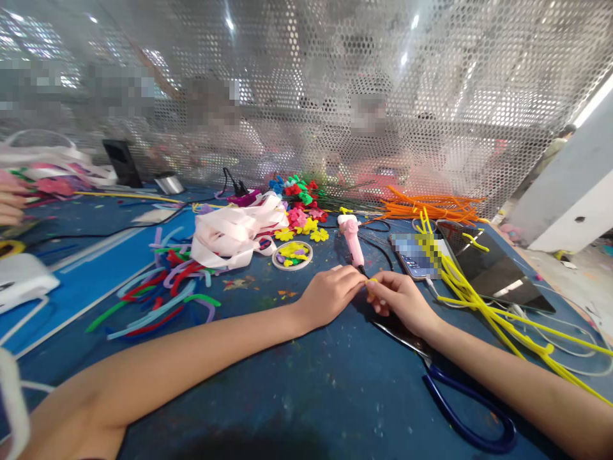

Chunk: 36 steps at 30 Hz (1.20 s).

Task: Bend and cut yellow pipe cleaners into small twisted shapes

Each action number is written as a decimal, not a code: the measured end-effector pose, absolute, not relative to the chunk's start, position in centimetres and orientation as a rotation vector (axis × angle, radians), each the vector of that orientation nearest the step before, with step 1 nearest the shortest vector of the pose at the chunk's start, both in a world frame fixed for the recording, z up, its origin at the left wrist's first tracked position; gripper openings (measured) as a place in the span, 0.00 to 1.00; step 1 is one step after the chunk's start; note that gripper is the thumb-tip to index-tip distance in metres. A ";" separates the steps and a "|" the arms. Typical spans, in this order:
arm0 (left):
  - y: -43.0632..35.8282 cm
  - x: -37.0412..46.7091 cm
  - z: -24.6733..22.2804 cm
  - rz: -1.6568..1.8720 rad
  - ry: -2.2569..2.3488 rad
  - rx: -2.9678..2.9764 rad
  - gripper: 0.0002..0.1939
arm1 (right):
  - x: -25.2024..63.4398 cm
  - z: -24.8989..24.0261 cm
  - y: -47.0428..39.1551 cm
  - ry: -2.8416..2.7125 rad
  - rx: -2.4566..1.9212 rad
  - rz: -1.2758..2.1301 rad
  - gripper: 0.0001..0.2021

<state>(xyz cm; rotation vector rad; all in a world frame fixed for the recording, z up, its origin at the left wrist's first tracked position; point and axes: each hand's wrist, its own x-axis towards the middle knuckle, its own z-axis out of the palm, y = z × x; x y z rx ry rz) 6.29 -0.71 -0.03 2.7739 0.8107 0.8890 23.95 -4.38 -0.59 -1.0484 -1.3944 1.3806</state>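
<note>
My left hand and my right hand meet at the middle of the blue table. Between my right thumb and forefinger shows a small yellow piece. The fingers of my left hand are pressed together at the same spot, and what they grip is hidden. Just beyond my hands lies a pink glue gun. Scissors with dark blue handles rest under and beside my right hand. Yellow pipe cleaners are strewn to the right, partly over a phone.
Pale pink ribbon, colourful pipe cleaner pieces and a round dish are left of centre. Fuzzy flowers and orange pipe cleaners lie before a perforated metal screen. A dark tablet sits right. Another person's hand is at far left.
</note>
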 end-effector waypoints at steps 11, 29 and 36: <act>-2.1 6.1 4.4 0.370 0.894 2.152 0.11 | 24.2 0.5 -6.1 -2.243 -1.002 0.222 0.10; -0.9 7.2 0.3 0.822 0.688 1.495 0.11 | 24.6 0.1 -5.1 -1.769 -1.108 0.201 0.09; -1.5 6.7 0.0 0.828 0.823 1.806 0.12 | 24.7 0.0 -4.8 -1.807 -1.165 0.553 0.08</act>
